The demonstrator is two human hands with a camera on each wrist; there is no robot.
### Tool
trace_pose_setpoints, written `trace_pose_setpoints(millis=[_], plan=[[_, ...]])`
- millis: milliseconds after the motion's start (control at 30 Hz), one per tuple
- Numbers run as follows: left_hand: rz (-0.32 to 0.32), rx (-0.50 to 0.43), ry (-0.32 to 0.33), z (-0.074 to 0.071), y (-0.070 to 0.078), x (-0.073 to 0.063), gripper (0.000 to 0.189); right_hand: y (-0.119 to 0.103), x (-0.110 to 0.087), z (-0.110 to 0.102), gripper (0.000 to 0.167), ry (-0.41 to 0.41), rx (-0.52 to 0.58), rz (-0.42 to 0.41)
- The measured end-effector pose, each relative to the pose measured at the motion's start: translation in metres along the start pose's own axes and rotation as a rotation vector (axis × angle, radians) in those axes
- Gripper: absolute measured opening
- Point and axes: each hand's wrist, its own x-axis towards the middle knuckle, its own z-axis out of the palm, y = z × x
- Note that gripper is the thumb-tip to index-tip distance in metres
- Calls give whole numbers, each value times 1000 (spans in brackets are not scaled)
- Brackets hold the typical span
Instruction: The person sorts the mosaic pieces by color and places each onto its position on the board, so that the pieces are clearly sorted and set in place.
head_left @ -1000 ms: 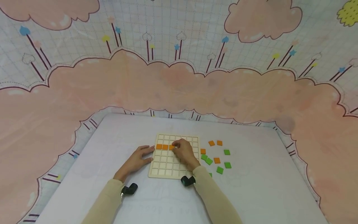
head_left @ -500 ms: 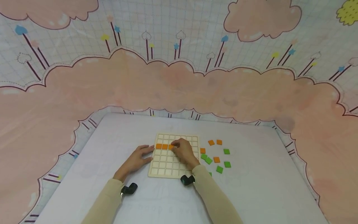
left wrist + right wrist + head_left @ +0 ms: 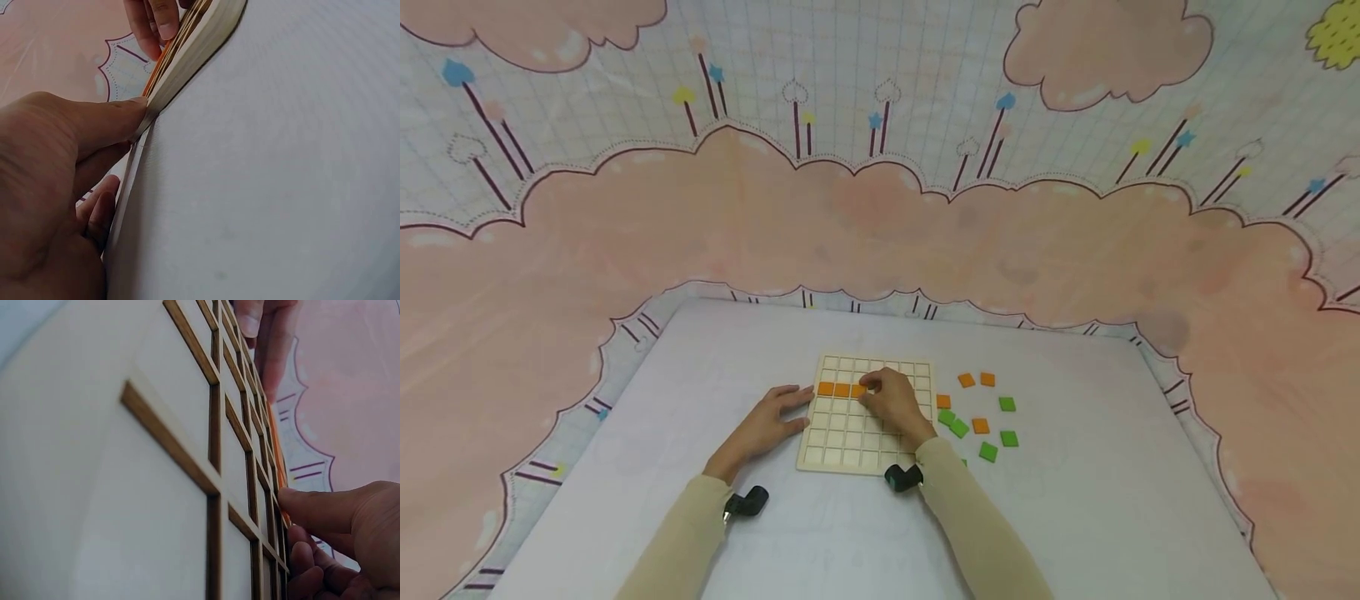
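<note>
L grip [image 3: 767,423]: fingers loose, spread, touching L edge of pale wooden sq. grid board [image 3: 834,438], flat on white worktop [image 3: 1097,475]. R grip [image 3: 892,403]: curled, thumb + finger pinching flat orange sq. tile [image 3: 857,391], third from L in its row on board. Two set orange tiles [image 3: 825,389] alongside. Loose orange sq. tiles [image 3: 981,426] + green sq. tiles [image 3: 1007,404] scattered R of board.
</note>
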Motion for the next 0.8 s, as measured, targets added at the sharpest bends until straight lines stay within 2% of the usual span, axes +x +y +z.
trace_pose_setpoints(millis=[200,433,600,800], plan=[[4,-6,3,0,1,0,56,-2,-3,-5,23,-16,55,25],[-4,-8,1,0,1,-2,56,0,-9,-14,26,-35,105,-29],[14,-2,7,0,0,-1,56,-6,-17,-24,27,-13,145,-56],[5,-9,7,1,0,-1,56,-11,-27,-35,29,21,126,-129]])
